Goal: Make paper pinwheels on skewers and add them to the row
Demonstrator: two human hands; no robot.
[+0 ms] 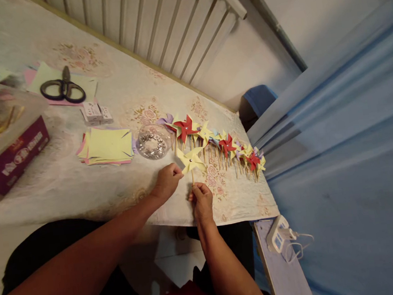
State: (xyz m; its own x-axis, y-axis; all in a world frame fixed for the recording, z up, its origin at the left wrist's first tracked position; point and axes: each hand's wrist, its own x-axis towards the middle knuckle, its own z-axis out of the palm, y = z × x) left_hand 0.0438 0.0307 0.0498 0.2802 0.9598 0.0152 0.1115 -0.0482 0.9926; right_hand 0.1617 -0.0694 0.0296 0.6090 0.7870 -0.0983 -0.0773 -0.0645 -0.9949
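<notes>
A pale yellow paper pinwheel (194, 155) with a small dark pin at its centre is held upright over the near side of the table. My right hand (203, 200) pinches its thin wooden stick from below. At the pinwheel's left, my left hand (168, 181) has thumb and finger closed on the tip of a lower blade. Just beyond lies a row of finished pinwheels (226, 146) in red, yellow, purple and blue, running off to the right. A round clear dish (152, 142) of small shiny metal pins sits beyond my left hand.
A stack of coloured paper squares (109, 144) lies left of the dish. Behind it are small white boxes (95, 112) and black-handled scissors (63, 90) on more paper. A clear box (13, 156) holds wooden sticks. A power strip (278, 235) sits beyond the table's right edge, by a blue curtain (346, 149).
</notes>
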